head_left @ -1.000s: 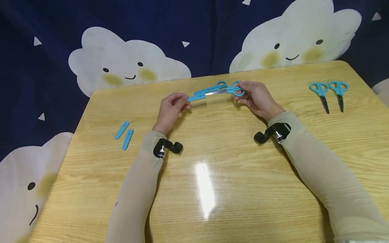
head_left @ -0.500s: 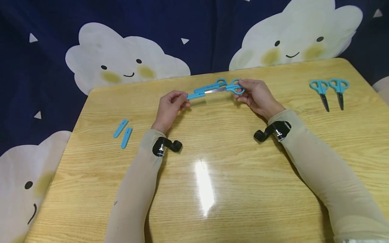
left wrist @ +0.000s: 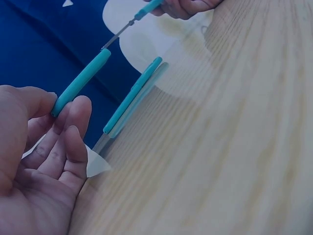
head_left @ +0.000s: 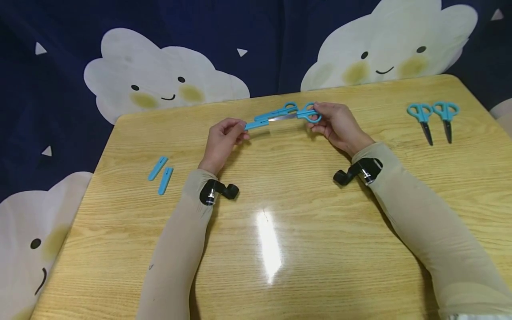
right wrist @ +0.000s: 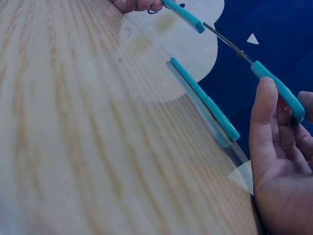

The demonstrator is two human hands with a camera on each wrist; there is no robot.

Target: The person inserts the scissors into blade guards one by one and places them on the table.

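Note:
My left hand [head_left: 224, 143] pinches a light blue scissors cover [head_left: 257, 125] by its far-left end, between thumb and fingers. The right hand [head_left: 340, 126] grips a pair of scissors [head_left: 309, 114] by the blue handles, blades together and pointing left. Both are held up above the table. In the left wrist view, the blade tip [left wrist: 104, 47] is right at the mouth of the cover [left wrist: 82, 81]; most of the metal shows outside it. Just behind lies another pair of scissors [head_left: 290, 107] with its blades inside a blue cover [head_left: 262, 117], flat on the table.
Two loose blue covers [head_left: 158, 168] [head_left: 166, 181] lie on the left of the wooden table [head_left: 312, 231]. At the right, two more scissors [head_left: 421, 113] [head_left: 446, 111] lie side by side with dark blades bare. A dark blue curtain [head_left: 276, 44] with clouds hangs behind the back edge.
The head view has tilted slightly, so everything sits a little higher in it. Both hands keep their grips, with the blade tip still at the cover's mouth.

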